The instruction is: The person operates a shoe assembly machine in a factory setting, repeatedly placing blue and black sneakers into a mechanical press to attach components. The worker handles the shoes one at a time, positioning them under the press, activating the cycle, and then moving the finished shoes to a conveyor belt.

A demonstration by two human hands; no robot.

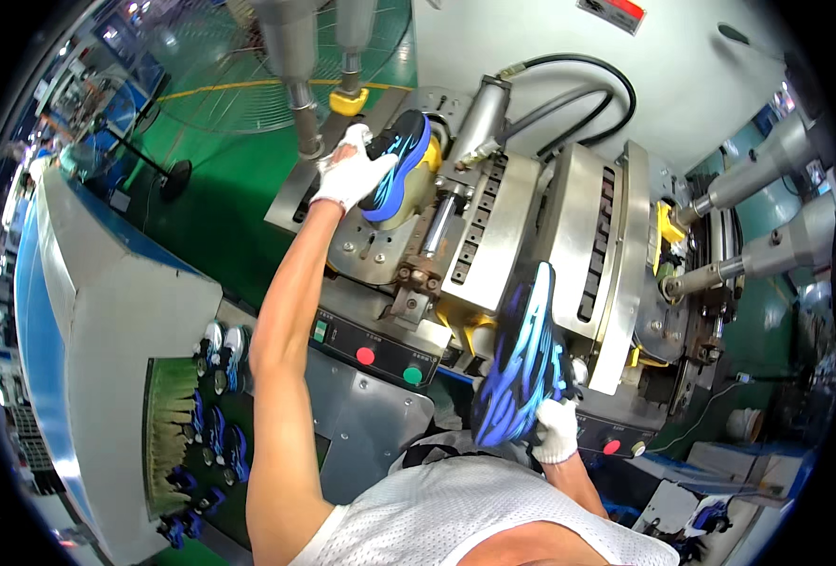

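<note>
A: The person's gloved left hand (350,175) is closed around a blue shoe (397,165) sitting sole-out on the yellow form (422,191) of the steel press (493,236). To do this well, the shoe should be seated square on that form before the hand lets go.

B: And the right hand (556,429)?

A: It grips a second blue shoe (523,363) by its lower end, sole up, just in front of the press. Which fingers do the gripping cannot be told; the shoe hides them. The press's upper cylinders (290,47) are cut off, and the control panel (371,347) below it is partly behind the left arm.
</note>
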